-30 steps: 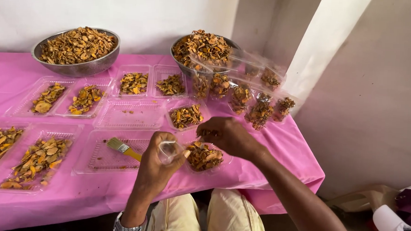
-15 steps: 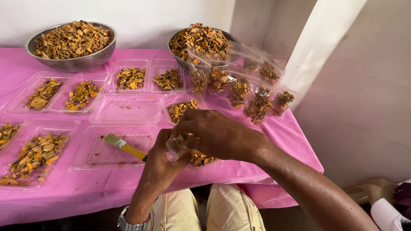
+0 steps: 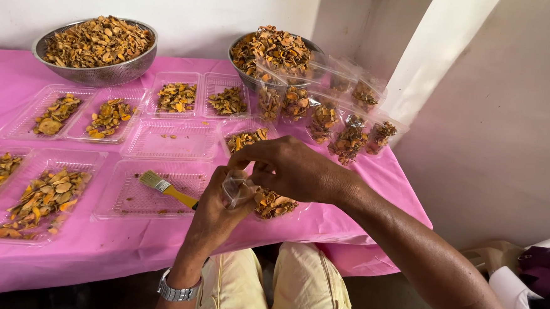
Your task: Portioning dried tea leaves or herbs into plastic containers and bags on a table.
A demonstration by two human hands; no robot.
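Observation:
My left hand (image 3: 212,219) grips a small clear plastic bag (image 3: 234,191) and also pins a yellow-handled brush (image 3: 166,188) whose bristles lie over an empty clear tray (image 3: 121,210). My right hand (image 3: 290,169) hovers right above the bag's mouth, fingers pinched together at it; whether it holds any pieces is hidden. Below both hands sits a clear tray of dried orange-brown slices (image 3: 275,204). Another tray of slices (image 3: 246,138) lies just beyond my right hand.
Two metal bowls (image 3: 94,73) (image 3: 244,77) heaped with dried slices stand at the back of the pink-covered table (image 3: 374,185). Filled clear bags (image 3: 348,139) lean at the back right. Several clear trays with slices (image 3: 46,202) cover the left. A wall (image 3: 496,122) is at right.
My right hand moved from the tray of slices to just above the bag held in my left hand. The camera view shifted slightly.

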